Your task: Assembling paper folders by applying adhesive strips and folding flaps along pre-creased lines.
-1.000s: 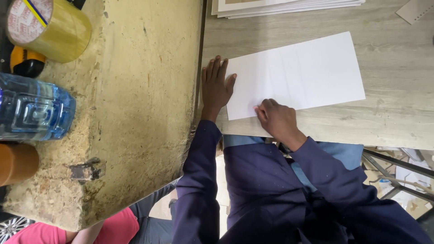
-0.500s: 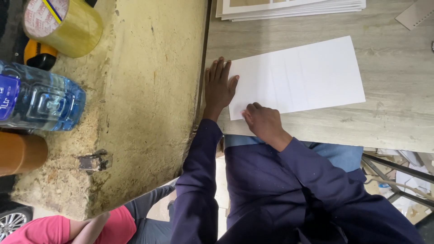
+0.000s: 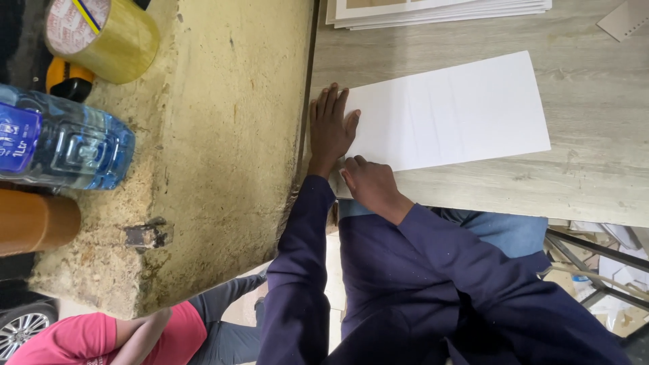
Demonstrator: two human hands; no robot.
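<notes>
A white sheet of paper (image 3: 446, 115) lies flat on a grey wood-grain table (image 3: 595, 182). My left hand (image 3: 330, 128) rests palm down on the sheet's left end, with its fingers stretched out and holding nothing. My right hand (image 3: 370, 186) is curled into a fist and presses down on the near left corner of the sheet, just below my left hand. I cannot see whether anything is inside the fist. Both arms are in dark blue sleeves.
A stack of white boards (image 3: 439, 10) lies at the table's far edge. Left of the table, a rough concrete ledge (image 3: 223, 135) holds a tape roll (image 3: 101, 37), a blue water bottle (image 3: 64, 142) and a brown cylinder (image 3: 34, 220). A person in a red shirt (image 3: 88, 338) is at the lower left.
My right hand has slid left along the sheet's near edge to the corner beside my left hand. My left hand has stayed flat on the sheet's left end.
</notes>
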